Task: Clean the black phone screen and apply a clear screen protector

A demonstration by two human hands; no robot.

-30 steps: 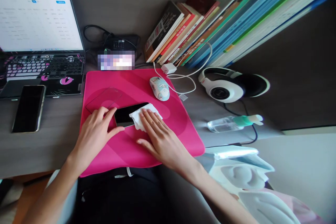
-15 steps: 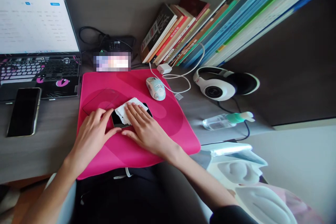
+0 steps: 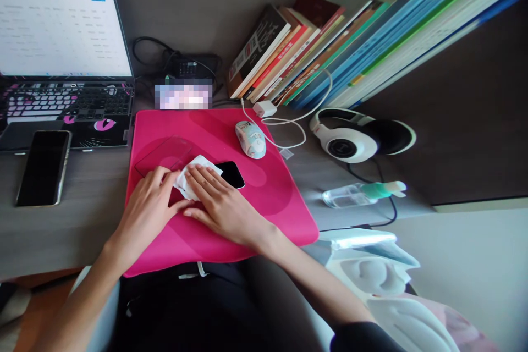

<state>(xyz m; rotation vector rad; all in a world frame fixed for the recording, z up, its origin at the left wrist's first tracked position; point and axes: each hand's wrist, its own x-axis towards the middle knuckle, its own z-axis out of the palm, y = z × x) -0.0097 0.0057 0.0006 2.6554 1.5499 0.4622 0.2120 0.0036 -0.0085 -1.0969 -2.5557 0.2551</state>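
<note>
White tissue (image 3: 182, 180) lies over the left part of a black phone (image 3: 232, 174) on a pink mat (image 3: 284, 198), leaving the phone's right end bare. The right hand (image 3: 220, 198) is flat on the tissue, its fingers straight and close together, thumb apart. The left hand (image 3: 148, 201) has thumb and forefinger spread at the tissue's left side; whether they grip the phone, I cannot tell, since that end is covered. A mouse (image 3: 251, 140) sits on the mat's far right. Farther right are white headphones (image 3: 350, 140) and, nearer, a bottle (image 3: 363, 194) lying on its side. Left, another phone (image 3: 44, 168) rests near the laptop (image 3: 61, 115).
</note>
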